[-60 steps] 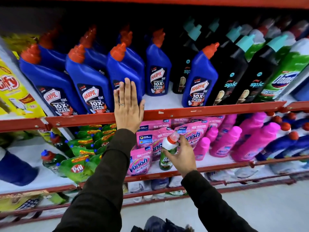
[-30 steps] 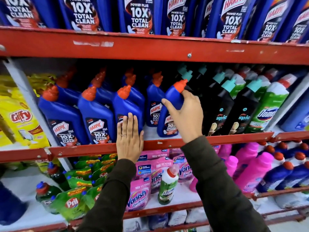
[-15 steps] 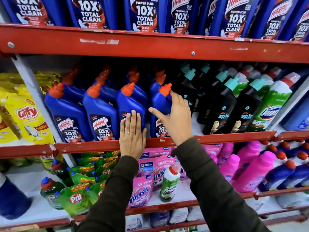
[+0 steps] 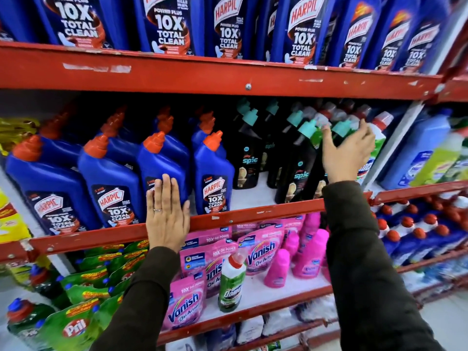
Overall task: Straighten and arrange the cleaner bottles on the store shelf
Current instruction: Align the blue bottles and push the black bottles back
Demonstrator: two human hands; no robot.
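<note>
Bright even light, blurred warped edges

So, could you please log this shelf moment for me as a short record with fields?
Left hand: flat and open, against the third front blue Harpic bottle with orange cap and the red metal shelf edge
Right hand: open and blurred, at the black Spic bottles with teal caps, gripping nothing
Misplaced item: one green-and-white Domex bottle with red cap standing among pink Vanish pouches on the shelf below
Front Harpic row: four bottles, upright
</note>
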